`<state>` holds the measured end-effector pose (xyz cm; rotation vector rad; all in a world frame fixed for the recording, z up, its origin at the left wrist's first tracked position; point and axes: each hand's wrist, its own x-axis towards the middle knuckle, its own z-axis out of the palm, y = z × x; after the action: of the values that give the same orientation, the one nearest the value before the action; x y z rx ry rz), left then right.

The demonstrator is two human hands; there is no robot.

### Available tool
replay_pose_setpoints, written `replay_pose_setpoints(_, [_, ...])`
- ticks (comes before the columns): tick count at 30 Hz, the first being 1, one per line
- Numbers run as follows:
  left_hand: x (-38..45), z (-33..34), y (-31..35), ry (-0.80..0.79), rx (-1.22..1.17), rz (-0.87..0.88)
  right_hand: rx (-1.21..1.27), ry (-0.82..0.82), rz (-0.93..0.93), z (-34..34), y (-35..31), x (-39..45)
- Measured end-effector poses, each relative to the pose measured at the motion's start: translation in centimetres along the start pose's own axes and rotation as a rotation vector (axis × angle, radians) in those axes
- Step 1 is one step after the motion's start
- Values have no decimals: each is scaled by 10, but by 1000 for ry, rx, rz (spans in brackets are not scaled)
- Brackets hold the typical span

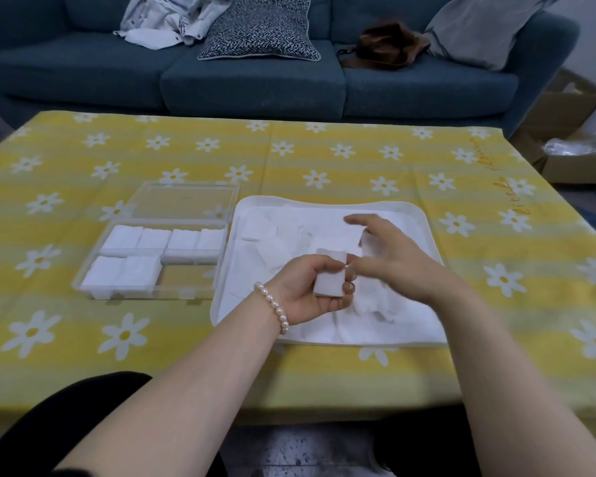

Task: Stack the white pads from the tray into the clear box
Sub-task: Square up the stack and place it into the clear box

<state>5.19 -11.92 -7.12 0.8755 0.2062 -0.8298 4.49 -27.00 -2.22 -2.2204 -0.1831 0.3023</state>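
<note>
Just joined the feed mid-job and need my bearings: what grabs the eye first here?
The left hand, with a pearl bracelet at the wrist, holds a small stack of white pads above the white tray in the middle of the yellow daisy tablecloth. The blurred right hand reaches over the loose pads in the tray. Left of the tray, the open clear box is nearly full, one front compartment bare.

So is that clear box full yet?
Not yet. The clear box lies open, lid folded back; white pads fill most sections, but the front right section shows only yellow tablecloth through its bottom.
</note>
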Motion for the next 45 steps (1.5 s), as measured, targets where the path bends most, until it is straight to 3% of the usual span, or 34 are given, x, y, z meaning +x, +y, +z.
replay_pose_setpoints(2, [0,-1,0,28,-26,9,192,92,61,-8,4,1])
replay_pose_setpoints(6, [2,-3,0,92,-83,24,304,293,170,-12,17,8])
replay_pose_setpoints(10, [3,-3,3,155,-153,53,302,378,200,-17,27,13])
replay_pose_setpoints(13, [4,-8,12,263,-197,90,160,418,226,-21,34,16])
replay_pose_setpoints(15, [1,-14,21,315,-194,102,62,377,258,-21,37,19])
replay_pose_setpoints(18, [-5,-21,34,355,-153,125,-134,178,245,-18,37,26])
replay_pose_setpoints(20, [-6,-25,39,371,-123,123,-116,126,276,-10,37,31])
replay_pose_setpoints(27, [-3,-37,33,399,-81,48,-345,193,332,34,52,51])
replay_pose_setpoints(31, [-5,-45,22,428,-59,-4,-557,156,173,49,52,58])
replay_pose_setpoints(36, [-9,-52,27,438,-107,30,-465,195,164,45,40,61])
replay_pose_setpoints(41, [-11,-60,33,478,-150,59,-474,34,308,45,40,52])
replay_pose_setpoints(45, [-10,-60,32,489,-162,51,-502,25,330,61,42,57])
